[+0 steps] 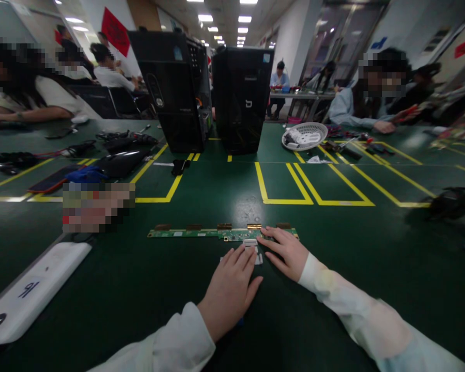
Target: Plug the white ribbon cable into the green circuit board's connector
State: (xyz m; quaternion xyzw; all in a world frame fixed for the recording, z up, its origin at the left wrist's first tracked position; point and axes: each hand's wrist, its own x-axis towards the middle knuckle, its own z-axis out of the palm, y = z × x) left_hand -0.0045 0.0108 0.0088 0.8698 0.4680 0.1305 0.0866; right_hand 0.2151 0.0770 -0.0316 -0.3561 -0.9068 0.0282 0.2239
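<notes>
At the lower left of the frame, a long white device (39, 289) lies on the green table (139, 289), and above it, at the left, there are dark cables (77, 149). In the centre, a narrow green circuit board (186, 233) lies crosswise, and behind it, in the upper centre, stand two black computer towers (242, 98). The left hand (230, 281), at the lower centre, has its fingers stretched and together upon a small white piece (250, 242) at the board's near edge; I cannot tell whether it grips this piece. Just to the right, the right hand (289, 253) is opened, with fingers spread, its fingertips at the board's right part. At the upper right is a white basket (320, 129).
</notes>
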